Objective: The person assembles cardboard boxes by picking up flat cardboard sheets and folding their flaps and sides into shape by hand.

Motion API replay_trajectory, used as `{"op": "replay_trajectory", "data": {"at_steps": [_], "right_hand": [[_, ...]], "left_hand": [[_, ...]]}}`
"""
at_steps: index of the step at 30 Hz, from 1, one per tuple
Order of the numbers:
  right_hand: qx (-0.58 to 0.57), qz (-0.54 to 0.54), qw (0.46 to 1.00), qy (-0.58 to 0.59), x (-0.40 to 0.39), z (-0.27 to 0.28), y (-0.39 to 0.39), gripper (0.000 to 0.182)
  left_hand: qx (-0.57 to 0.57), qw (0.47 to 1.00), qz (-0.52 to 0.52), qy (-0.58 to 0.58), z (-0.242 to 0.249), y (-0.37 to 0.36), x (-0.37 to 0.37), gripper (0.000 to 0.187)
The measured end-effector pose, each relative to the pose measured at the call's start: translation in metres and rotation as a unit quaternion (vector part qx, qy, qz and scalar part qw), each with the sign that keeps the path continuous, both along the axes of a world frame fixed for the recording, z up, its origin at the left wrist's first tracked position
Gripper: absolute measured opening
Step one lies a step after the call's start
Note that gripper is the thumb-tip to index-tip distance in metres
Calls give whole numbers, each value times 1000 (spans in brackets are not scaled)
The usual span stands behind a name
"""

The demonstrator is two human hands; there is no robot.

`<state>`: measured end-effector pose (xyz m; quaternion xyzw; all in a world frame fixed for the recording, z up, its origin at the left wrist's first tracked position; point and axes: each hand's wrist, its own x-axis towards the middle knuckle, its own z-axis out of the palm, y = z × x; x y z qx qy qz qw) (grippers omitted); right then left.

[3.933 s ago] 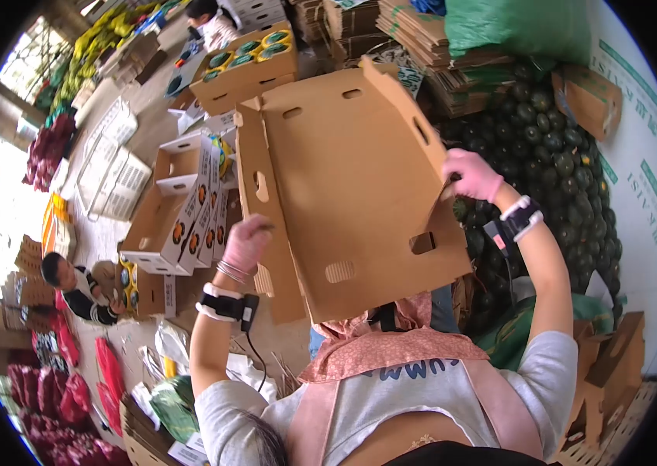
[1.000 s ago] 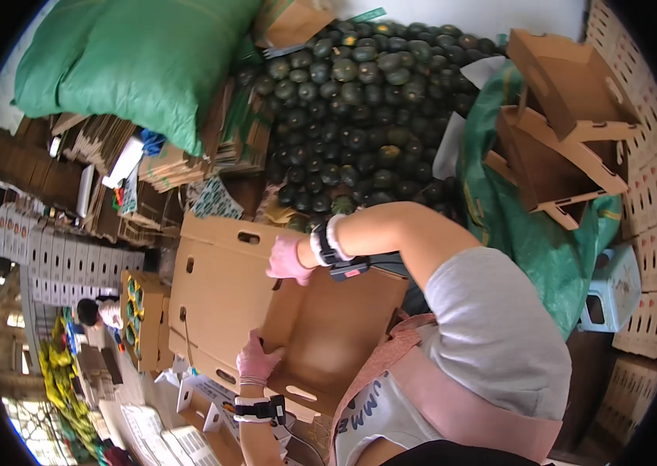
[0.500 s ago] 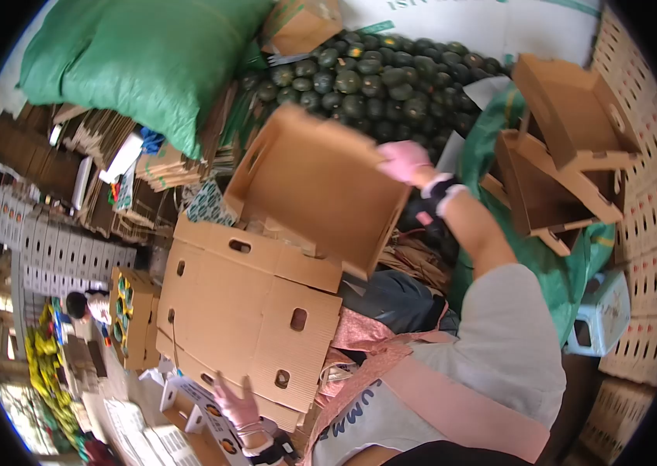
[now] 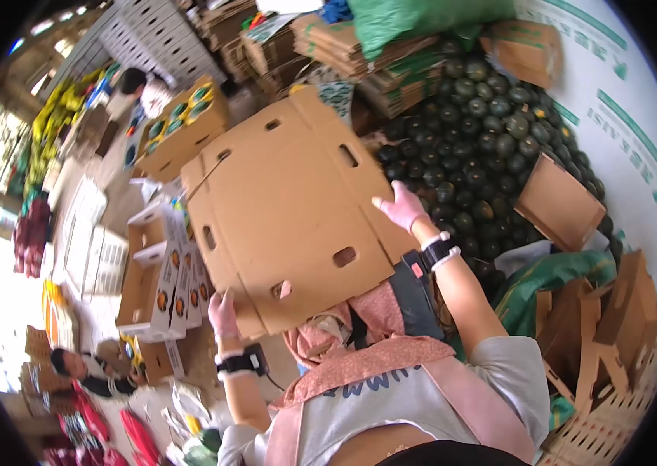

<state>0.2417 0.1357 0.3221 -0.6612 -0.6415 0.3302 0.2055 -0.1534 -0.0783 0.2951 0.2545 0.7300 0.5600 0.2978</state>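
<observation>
A flat brown cardboard sheet [image 4: 290,210] with creases and oval hand holes lies in front of me, tilted in view. At its near left corner, my left hand [image 4: 224,314] in a pink glove has its fingers closed on the edge. By the right edge is my right hand [image 4: 404,208], also pink-gloved, thumb and forefinger spread and nothing held. An open cardboard tray [image 4: 561,200] rests on the right part of a heap of dark green round fruits [image 4: 491,132].
Folded cardboard trays [image 4: 604,330] stand at the lower right beside a green sack [image 4: 554,283]. White printed boxes [image 4: 161,283] are on the left. One person [image 4: 142,89] is at the upper left near a box of fruit [image 4: 181,128]; another person [image 4: 99,369] is at the lower left.
My right hand has let go of the cardboard tray, now on the fruit heap, and is at the sheet's right edge. My left hand has closed on the sheet's corner. The view has turned.
</observation>
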Motion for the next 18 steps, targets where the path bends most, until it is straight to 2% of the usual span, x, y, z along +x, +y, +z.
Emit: {"op": "replay_trajectory", "data": {"at_steps": [2, 4, 6, 8, 9, 10, 12, 13, 14, 15, 16, 18], "right_hand": [[-54, 16, 994, -95, -19, 19, 11, 69], [-26, 20, 988, -152, -23, 26, 11, 59], [-25, 68, 983, -170, -18, 32, 9, 51], [-43, 130, 975, -178, -20, 45, -3, 47], [-19, 106, 981, -159, -17, 35, -3, 45], [-52, 107, 989, -90, -15, 27, 1, 48], [4, 57, 991, -121, -20, 27, -3, 53], [83, 49, 981, -168, -14, 12, 9, 56], [127, 32, 969, -207, -8, 2, 20, 50], [89, 46, 984, -150, 10, -25, 41, 46], [50, 57, 993, -91, 28, -45, 62, 44], [-62, 53, 993, 80, 51, -44, 70, 42]], "left_hand": [[-53, 997, -24, 44, 7, -2, -8, 17], [-28, 999, -16, 38, -1, -6, -21, 20], [-65, 997, 9, -52, 31, -8, -10, 25], [-121, 991, -10, 51, 51, -12, -5, 30], [-103, 990, -30, 93, 40, -3, -15, 30], [-89, 987, -31, 127, 25, -9, -24, 31], [-117, 991, -62, -35, 55, -2, -23, 35], [-103, 990, -86, -44, 42, 1, -34, 35], [-82, 986, -140, -30, 50, 4, -36, 31], [-58, 980, -192, -17, 58, 7, -37, 27], [-26, 978, -179, -107, 78, 13, -28, 25], [64, 976, -208, -30, 66, 26, -46, 42]]}}
